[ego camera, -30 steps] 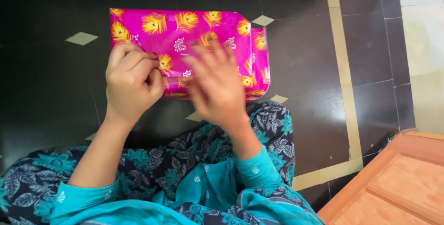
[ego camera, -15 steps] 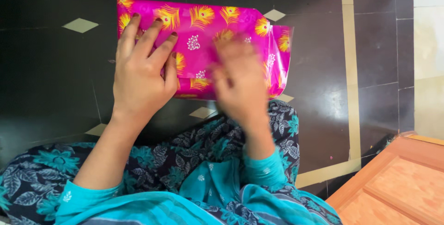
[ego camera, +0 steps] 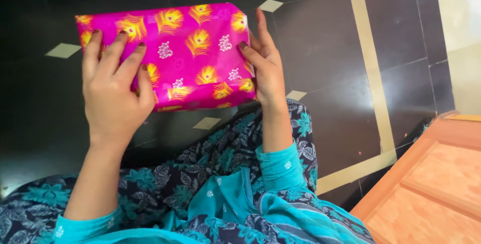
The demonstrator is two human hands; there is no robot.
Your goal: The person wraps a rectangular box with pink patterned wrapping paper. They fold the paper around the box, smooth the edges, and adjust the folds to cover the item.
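Wrapped parcel [ego camera: 185,53]: flat, rectangular, covered in glossy magenta paper printed with yellow-orange feather motifs and small white ornaments. It sits above the dark floor [ego camera: 325,73], in front of the person's knees, long side running left to right, top face tilted toward the camera. Far right corner of the wrapping is folded in at an angle. Whether the near edge rests on the floor or is lifted clear: cannot tell.

Left hand [ego camera: 112,93]: laid flat on the left part of the parcel's top face, fingers spread and pointing far, thumb along the near edge. It presses on the paper rather than closing around it.

Right hand [ego camera: 265,66]: against the right end of the parcel, palm on the end face, fingers extended upward along it, thumb hooked over onto the top face. The parcel is clamped between the two hands.

Surroundings: floor is black tile with pale diamond insets [ego camera: 62,50] and a beige inlaid strip [ego camera: 371,73] running near to far on the right. Dark garment with teal flower print [ego camera: 200,174] covers the lap, near. Orange wooden panel [ego camera: 436,189] at near right corner.
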